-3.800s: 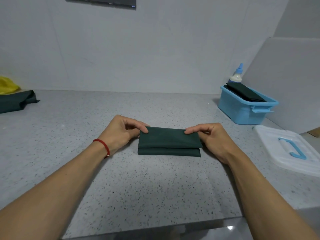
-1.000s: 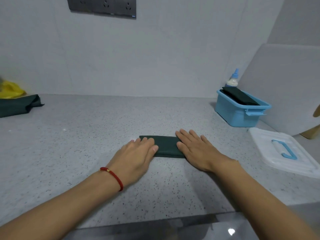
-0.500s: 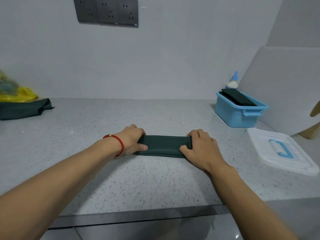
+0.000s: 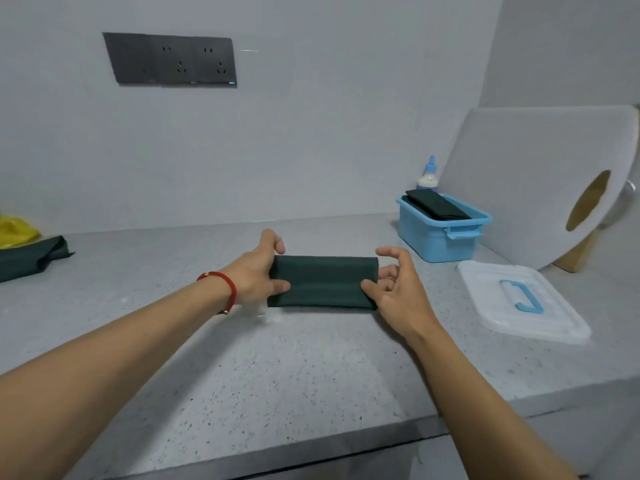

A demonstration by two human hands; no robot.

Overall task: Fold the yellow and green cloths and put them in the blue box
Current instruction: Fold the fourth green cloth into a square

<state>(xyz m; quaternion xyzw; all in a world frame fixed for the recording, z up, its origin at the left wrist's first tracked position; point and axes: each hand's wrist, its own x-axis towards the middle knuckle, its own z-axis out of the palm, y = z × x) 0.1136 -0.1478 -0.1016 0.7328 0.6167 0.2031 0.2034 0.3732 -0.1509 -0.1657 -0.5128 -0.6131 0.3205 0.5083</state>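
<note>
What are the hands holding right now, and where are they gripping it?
The folded green cloth. The left hand grips its left end and the right hand its right end, thumbs on the near face.

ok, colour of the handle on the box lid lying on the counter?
Light blue handle on a clear, whitish lid; only the head view shows it.

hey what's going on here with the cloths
A person holds a folded green cloth by its ends, left hand gripping one end and right hand pinching the other, just above the counter. The blue box to the right is open, with a dark folded cloth already in it; its lid lies nearby. More cloths, green and yellow, wait at far left.
</note>
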